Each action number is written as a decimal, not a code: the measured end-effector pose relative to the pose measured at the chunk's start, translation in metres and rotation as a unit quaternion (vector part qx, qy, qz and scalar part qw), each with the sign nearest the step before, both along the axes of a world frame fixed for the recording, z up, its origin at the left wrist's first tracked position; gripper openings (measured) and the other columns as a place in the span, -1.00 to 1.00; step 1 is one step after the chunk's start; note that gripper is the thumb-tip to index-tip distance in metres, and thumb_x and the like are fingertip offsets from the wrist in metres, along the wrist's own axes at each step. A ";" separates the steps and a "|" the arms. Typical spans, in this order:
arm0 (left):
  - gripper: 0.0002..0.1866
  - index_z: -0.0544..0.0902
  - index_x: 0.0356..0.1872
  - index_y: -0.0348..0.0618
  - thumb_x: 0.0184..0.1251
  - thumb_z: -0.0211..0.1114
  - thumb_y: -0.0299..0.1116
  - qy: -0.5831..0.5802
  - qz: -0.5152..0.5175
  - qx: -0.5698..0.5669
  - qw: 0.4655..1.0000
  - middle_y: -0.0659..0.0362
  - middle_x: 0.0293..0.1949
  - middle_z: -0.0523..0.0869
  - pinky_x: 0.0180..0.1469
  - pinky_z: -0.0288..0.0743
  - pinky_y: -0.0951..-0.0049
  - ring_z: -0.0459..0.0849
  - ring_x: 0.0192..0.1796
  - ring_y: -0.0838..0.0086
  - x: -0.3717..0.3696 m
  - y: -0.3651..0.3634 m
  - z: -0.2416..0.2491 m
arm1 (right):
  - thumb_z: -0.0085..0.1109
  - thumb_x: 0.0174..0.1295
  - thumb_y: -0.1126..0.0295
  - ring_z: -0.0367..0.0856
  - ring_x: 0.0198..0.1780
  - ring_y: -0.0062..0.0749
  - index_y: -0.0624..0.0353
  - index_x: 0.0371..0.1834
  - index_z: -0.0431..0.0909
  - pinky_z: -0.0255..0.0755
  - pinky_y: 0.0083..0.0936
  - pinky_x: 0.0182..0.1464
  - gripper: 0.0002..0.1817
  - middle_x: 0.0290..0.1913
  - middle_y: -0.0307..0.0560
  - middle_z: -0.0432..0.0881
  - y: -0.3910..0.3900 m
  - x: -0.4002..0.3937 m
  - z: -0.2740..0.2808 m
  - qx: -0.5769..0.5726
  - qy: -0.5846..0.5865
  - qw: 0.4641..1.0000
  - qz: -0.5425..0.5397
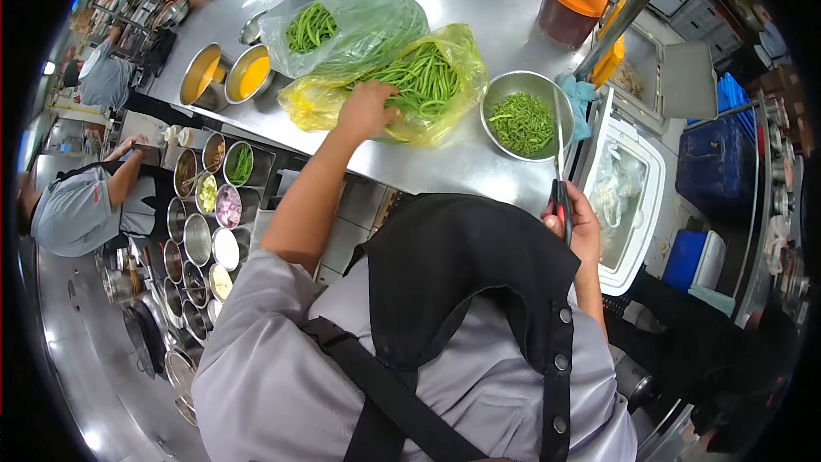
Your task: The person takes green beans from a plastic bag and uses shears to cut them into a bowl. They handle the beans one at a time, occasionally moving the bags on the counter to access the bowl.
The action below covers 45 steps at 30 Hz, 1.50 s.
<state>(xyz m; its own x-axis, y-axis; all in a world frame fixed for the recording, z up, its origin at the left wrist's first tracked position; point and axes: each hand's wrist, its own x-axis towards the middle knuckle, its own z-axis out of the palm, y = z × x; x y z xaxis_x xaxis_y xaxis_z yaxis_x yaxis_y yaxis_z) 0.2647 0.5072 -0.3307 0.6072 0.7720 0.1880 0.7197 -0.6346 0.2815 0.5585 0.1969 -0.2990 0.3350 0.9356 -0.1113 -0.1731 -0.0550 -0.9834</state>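
Observation:
My left hand point(369, 109) reaches over the yellow plastic bag point(462, 103) of long green beans point(425, 77), its fingertips among the beans; whether it grips any cannot be made out. My right hand point(575, 221) is closed on the black and red handle of a knife point(560, 150), whose blade points away from me across the rim of a steel bowl point(486, 115). Small cut green pieces point(520, 124) lie in that bowl. Behind the yellow bag, a clear bag point(376, 21) holds more green beans point(311, 28).
Two steel bowls with orange-yellow contents point(253, 77) stand left of the bags. A container with an orange lid point(571, 13) is at the back right. An open white cooler point(646, 205) stands at right. A co-worker point(81, 210) is beside several steel pots at left.

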 end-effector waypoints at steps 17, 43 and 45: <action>-0.68 0.61 0.03 -0.34 0.35 0.22 -0.35 -0.262 0.063 -0.247 0.931 0.09 -0.29 0.76 -0.08 0.47 0.45 0.68 -0.23 0.40 0.027 0.014 0.029 | 0.41 0.09 0.51 0.50 -0.27 -0.70 0.29 0.35 0.31 0.38 -0.74 -0.15 -0.28 -0.32 -0.33 0.53 0.000 0.005 -0.008 -0.001 0.020 1.000 0.014; -0.84 0.62 -0.35 -0.25 0.17 0.39 -0.39 -0.195 -0.072 -0.322 0.924 0.32 -0.56 0.55 -0.44 0.32 0.62 0.43 -0.49 0.71 0.142 -0.088 0.077 | 0.37 0.19 0.27 0.44 -0.36 -0.72 0.22 0.34 0.32 0.34 -0.73 -0.29 -0.33 -0.34 -0.30 0.49 0.007 0.009 0.005 -0.047 0.099 0.990 0.091; -0.89 0.60 -0.27 -0.24 0.26 0.33 -0.45 -0.329 -0.025 -0.447 0.831 0.25 -0.46 0.60 -0.35 0.43 0.62 0.53 -0.41 0.64 0.146 -0.086 0.074 | 0.36 0.20 0.23 0.47 -0.39 -0.70 0.23 0.32 0.33 0.37 -0.73 -0.35 -0.34 -0.37 -0.28 0.53 0.006 0.009 0.006 -0.043 0.095 0.994 0.035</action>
